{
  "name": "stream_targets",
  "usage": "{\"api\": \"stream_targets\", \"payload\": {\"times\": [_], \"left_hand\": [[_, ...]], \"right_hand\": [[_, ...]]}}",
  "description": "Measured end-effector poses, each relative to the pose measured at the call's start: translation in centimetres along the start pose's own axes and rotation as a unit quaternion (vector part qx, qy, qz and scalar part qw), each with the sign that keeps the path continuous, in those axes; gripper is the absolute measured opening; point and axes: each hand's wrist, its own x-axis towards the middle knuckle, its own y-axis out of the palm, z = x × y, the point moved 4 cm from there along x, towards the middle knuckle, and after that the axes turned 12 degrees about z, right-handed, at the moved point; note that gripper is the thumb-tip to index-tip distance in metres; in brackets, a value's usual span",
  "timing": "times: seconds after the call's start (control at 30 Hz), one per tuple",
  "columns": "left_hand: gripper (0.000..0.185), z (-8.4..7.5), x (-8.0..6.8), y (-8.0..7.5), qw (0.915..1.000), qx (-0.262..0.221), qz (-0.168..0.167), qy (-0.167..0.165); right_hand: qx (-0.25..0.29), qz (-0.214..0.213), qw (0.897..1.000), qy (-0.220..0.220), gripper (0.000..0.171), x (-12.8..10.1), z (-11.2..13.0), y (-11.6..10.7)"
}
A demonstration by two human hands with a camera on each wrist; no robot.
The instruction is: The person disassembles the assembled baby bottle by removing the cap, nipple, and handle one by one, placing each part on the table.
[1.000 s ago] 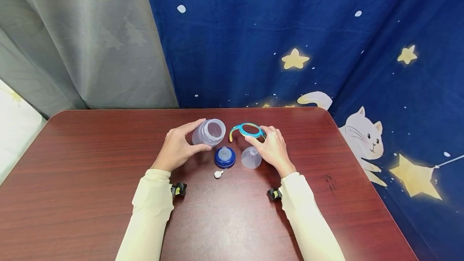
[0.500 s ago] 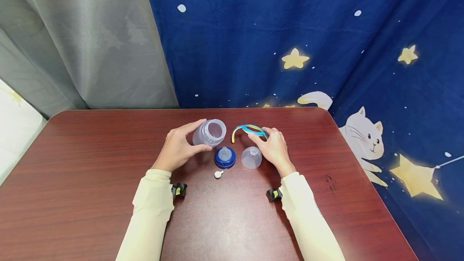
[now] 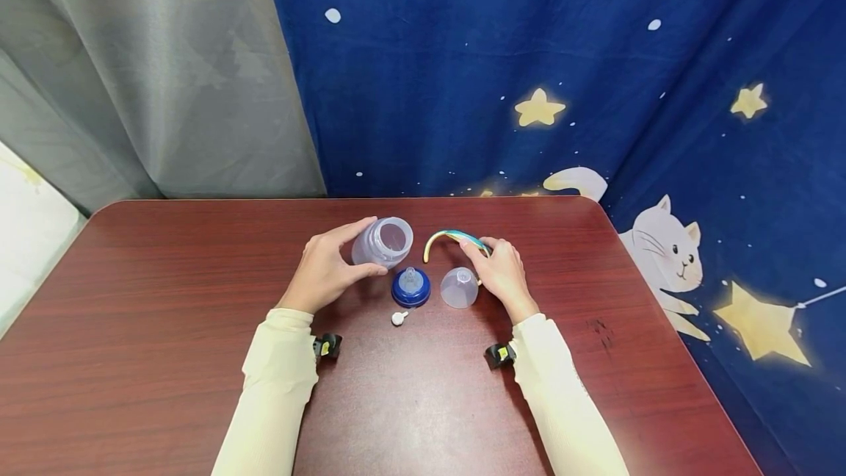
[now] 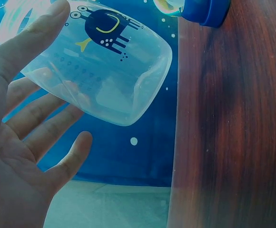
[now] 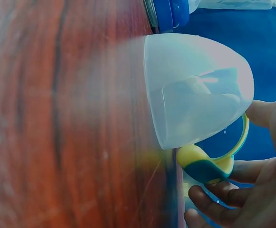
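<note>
My left hand [image 3: 324,264] grips a clear baby bottle [image 3: 383,244] between thumb and fingers, its open mouth tipped toward the head camera. A dark cartoon figure shows on the bottle [image 4: 109,61] in the left wrist view. With thumb and fingers, my right hand [image 3: 497,269] pinches a blue and yellow bottle handle ring [image 3: 436,237], seen nearly edge-on from above. One curved grip of the handle ring [image 5: 207,167] shows behind the dome cap in the right wrist view. Between the hands sits a blue collar with a clear nipple [image 3: 410,286].
A translucent dome cap [image 3: 459,289] stands by my right hand, right of the collar. In front of the collar lies a small white piece [image 3: 398,318]. The brown table [image 3: 165,329] ends at a back edge before grey and blue curtains [image 3: 423,94].
The handle ring has tilted in my right hand, from showing its round opening to nearly edge-on. My left hand and the bottle have stayed almost still.
</note>
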Motion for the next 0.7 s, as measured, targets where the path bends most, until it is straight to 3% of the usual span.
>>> {"api": "stream_targets", "payload": {"times": [0.7], "left_hand": [[0.078, -0.19, -0.25, 0.2, 0.9999, -0.002, 0.004, -0.016]], "right_hand": [[-0.004, 0.01, 1.0, 0.021, 0.06, -0.34, 0.0, -0.1]]}}
